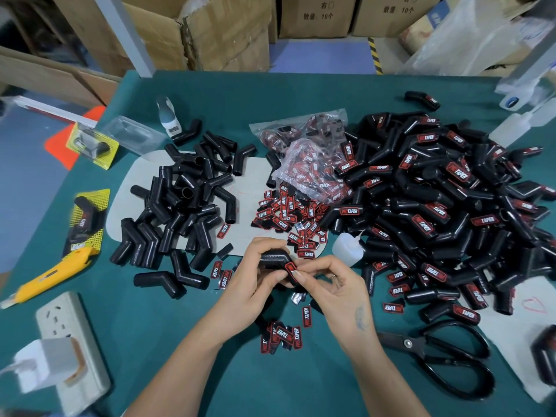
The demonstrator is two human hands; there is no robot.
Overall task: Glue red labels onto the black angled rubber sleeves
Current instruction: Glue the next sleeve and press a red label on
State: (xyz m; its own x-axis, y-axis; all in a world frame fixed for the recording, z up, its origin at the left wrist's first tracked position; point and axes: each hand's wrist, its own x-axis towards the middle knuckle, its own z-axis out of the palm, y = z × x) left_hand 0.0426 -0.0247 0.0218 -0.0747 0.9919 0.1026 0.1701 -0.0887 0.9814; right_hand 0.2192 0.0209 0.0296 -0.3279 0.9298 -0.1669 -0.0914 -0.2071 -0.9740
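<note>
My left hand (255, 276) grips a black angled rubber sleeve (272, 256) at the table's middle front. My right hand (334, 285) pinches a red label (291, 270) against the sleeve's lower arm with thumb and forefinger. A pile of unlabelled sleeves (186, 200) lies to the left on a grey mat. A much bigger heap of labelled sleeves (436, 206) fills the right side. Loose red labels (282, 213) spill from a clear bag (304, 158) in the centre, and more labels (284, 335) lie between my forearms. A small white glue bottle (346, 248) lies just right of my hands.
Black scissors (445, 359) lie at the front right. A yellow utility knife (51, 276) and a white power strip (69, 350) with a plugged charger sit at the front left. Packaged sleeves (87, 218) lie at the left edge. Cardboard boxes (210, 31) stand behind the green table (210, 371).
</note>
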